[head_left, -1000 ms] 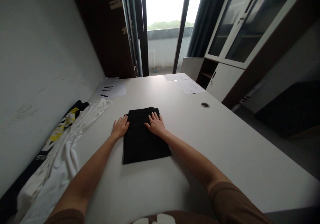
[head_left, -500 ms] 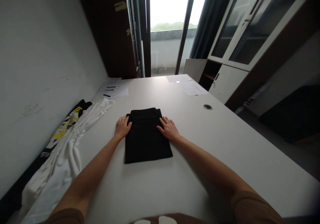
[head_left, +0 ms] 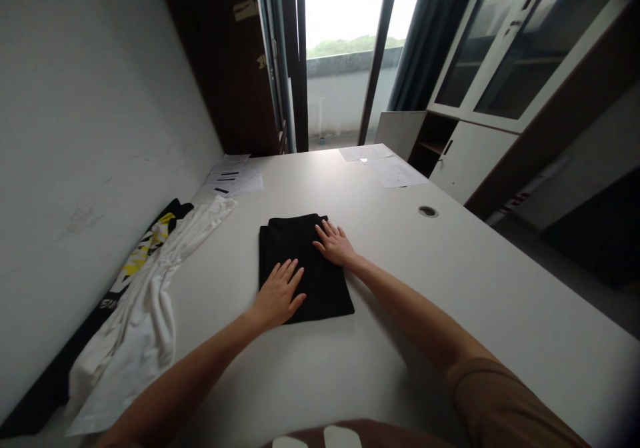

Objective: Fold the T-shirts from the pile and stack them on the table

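A black folded garment [head_left: 320, 288] lies flat on the white table [head_left: 390, 248] in front of me, folded into a neat rectangle with slightly uneven layers at its far edge. My left hand [head_left: 280, 293] rests over its near left part, fingers spread and palm down. Across the far right edge of the cloth lies my right hand [head_left: 336, 243], also flat with the fingers apart. Neither hand grasps anything. The garment's exact kind cannot be made out from the folded shape.
White clothing [head_left: 160, 288] and a black garment with yellow and white print [head_left: 145, 248] lie along the wall at left. Papers [head_left: 235, 176] sit at the far left corner, more sheets [head_left: 395, 171] at the far right. A cable hole [head_left: 428, 212] is at right.
My left hand has moved from the garment's far left edge nearer to me and onto its left part. My right hand has shifted slightly farther up the right edge. The view has turned slightly left.
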`<action>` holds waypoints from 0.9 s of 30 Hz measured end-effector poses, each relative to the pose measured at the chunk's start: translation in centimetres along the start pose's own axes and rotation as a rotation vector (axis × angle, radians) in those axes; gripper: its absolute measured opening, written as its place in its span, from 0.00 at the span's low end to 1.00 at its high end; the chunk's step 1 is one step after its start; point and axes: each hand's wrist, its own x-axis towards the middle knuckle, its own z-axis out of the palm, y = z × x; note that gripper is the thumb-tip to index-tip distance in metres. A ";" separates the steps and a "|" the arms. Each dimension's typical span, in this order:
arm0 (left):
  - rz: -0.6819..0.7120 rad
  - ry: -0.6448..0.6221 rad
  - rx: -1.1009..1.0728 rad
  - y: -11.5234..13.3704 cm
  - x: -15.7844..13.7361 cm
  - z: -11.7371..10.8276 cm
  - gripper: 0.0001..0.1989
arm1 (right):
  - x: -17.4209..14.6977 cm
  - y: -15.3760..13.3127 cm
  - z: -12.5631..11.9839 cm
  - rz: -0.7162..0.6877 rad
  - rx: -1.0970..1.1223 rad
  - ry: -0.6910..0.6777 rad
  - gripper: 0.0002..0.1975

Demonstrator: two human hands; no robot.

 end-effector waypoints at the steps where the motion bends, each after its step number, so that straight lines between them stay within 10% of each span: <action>1: 0.064 -0.017 -0.016 0.8 0.3 -0.1 0.33 | 0.1 -0.5 0.1 -0.072 0.005 0.007 0.34; 4: 0.284 -0.093 -0.074 3.0 0.6 -0.4 0.34 | 0.5 -0.9 0.1 -0.210 0.038 -0.044 0.31; 10: 0.402 -0.198 -0.160 4.8 -0.5 -0.8 0.35 | 1.4 1.2 -0.3 0.030 0.022 -0.037 0.33; 15: 0.480 -0.297 -0.309 6.0 -0.7 -1.8 0.37 | 0.7 0.9 0.5 -0.187 0.059 -0.019 0.29; 22: 0.139 -0.075 -0.305 2.6 0.1 -2.4 0.29 | -1.2 2.4 0.8 0.088 0.000 0.024 0.32; 27: -0.032 0.046 -0.145 -0.6 6.7 0.2 0.27 | -2.2 0.0 1.5 0.133 -0.008 0.085 0.31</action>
